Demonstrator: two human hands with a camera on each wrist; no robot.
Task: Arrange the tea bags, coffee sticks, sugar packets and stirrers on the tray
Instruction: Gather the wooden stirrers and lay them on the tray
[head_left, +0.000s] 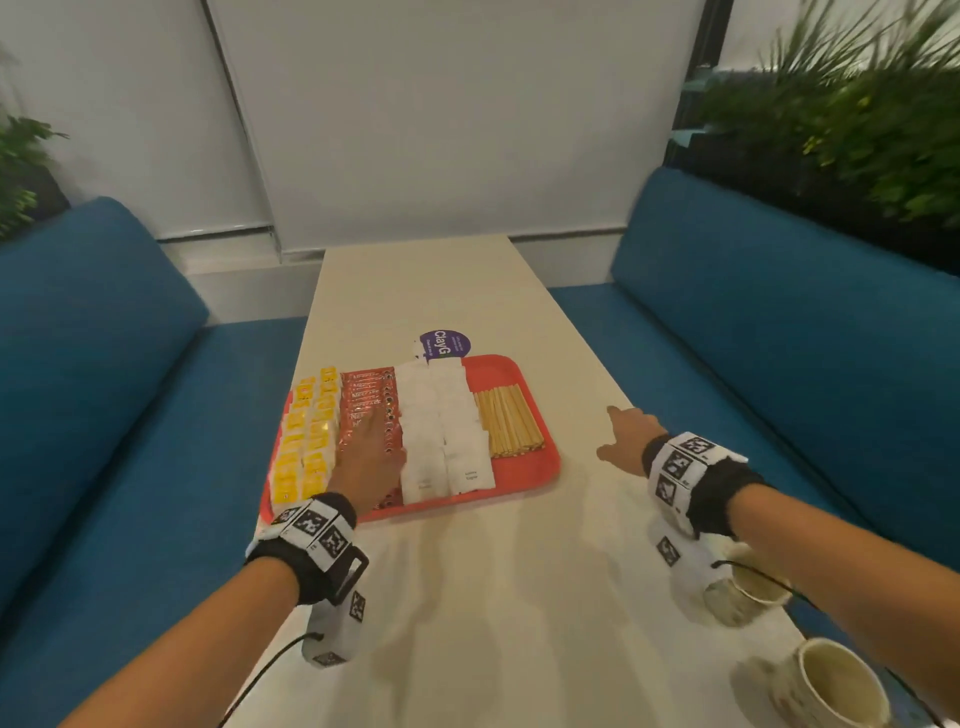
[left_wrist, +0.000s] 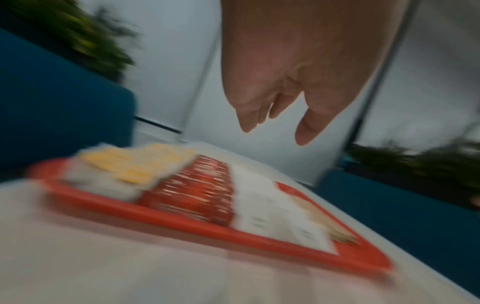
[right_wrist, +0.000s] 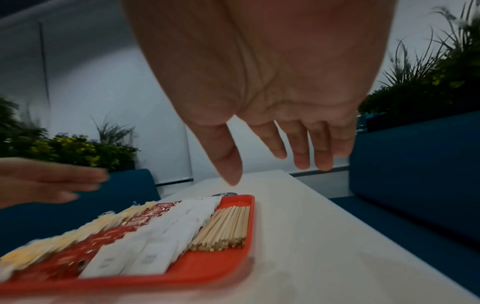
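Note:
A red tray (head_left: 524, 467) lies on the white table and carries four rows. Yellow tea bags (head_left: 306, 431) fill its left side, then red coffee sticks (head_left: 371, 400), white sugar packets (head_left: 447, 431) and wooden stirrers (head_left: 506, 421) on the right. My left hand (head_left: 371, 457) hovers flat over the near part of the coffee sticks, fingers straight, holding nothing. In the left wrist view the left hand (left_wrist: 275, 123) hangs above the tray (left_wrist: 233, 232) without touching it. My right hand (head_left: 626, 436) is over the bare table right of the tray, fingers spread and empty; the right wrist view shows the right hand (right_wrist: 262, 168) the same way.
A round purple coaster (head_left: 445, 343) lies just behind the tray. Two cups (head_left: 748, 587) (head_left: 831, 686) stand at the table's near right. Blue sofas (head_left: 104, 389) flank the table on both sides, with plants (head_left: 857, 119) behind.

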